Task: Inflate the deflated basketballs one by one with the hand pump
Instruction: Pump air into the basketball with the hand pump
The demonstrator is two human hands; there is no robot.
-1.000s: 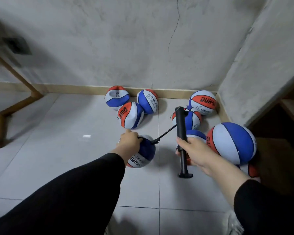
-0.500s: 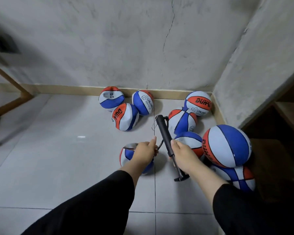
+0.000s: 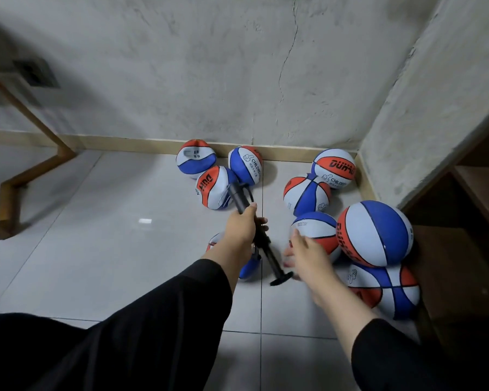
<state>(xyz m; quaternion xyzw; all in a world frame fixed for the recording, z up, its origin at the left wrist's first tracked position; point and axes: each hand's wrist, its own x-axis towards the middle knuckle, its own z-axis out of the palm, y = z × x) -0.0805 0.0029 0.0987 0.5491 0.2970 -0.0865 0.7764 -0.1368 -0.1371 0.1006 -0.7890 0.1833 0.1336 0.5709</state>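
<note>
Left hand (image 3: 242, 230) has its grip wrapped round the barrel of the hand pump (image 3: 254, 232), held tilted over the half-hidden ball (image 3: 249, 268) on the floor (image 3: 96, 249); right hand (image 3: 305, 249) is spread, grip holding nothing, near the T-handle (image 3: 281, 277). Other basketballs lie against the wall. Judgement: steady the barrel, grasp the handle fully, keep the needle straight in the valve before stroking.

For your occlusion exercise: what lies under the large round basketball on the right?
Under the large basketball lies a squashed basketball, with its blue, white and orange panels showing. Its top and the floor beneath are covered.
</note>
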